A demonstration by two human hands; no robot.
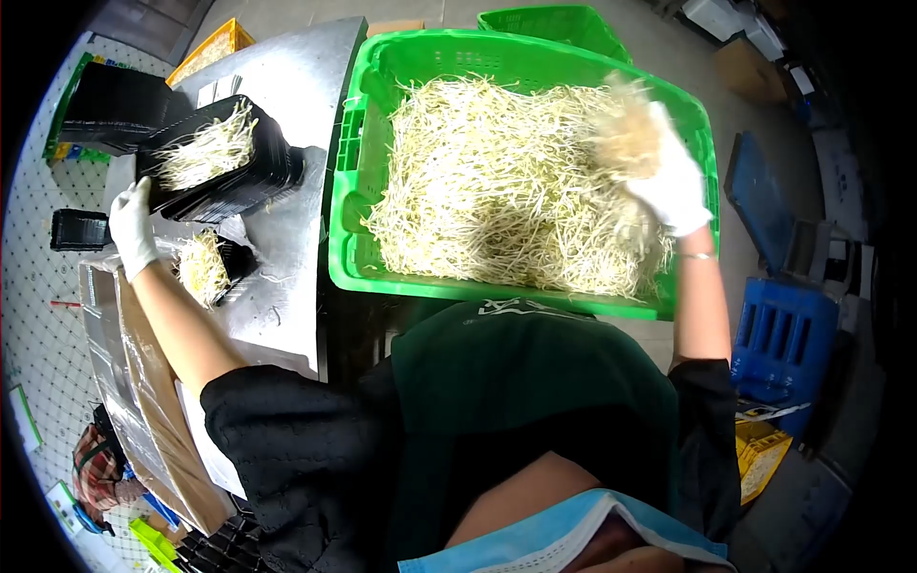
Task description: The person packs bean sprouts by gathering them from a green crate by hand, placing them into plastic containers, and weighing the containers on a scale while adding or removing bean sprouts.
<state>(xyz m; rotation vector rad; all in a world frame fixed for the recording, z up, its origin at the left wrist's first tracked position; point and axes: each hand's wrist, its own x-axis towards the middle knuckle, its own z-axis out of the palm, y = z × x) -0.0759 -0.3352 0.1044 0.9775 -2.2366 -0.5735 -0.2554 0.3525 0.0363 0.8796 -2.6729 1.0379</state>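
Note:
A large green crate (346, 224) holds a heap of bean sprouts (478, 181). Over its right side, my right hand (671, 186), in a white glove, is closed on a bunch of sprouts (626, 138), blurred by motion. On the metal table to the left stands a stack of nested black trays (272, 158), the top one carrying sprouts (215, 148). My left hand (132, 224), also gloved, grips the near left corner of the top tray. Just below lies a small black tray (237, 260) with more sprouts (202, 267) in it.
The metal table (296, 95) runs along the crate's left side. Another black tray stack (115, 100) stands at its far left. A cardboard box with plastic lining (143, 382) is below my left arm. Behind is a second green crate (564, 24); a blue crate (788, 329) is at right.

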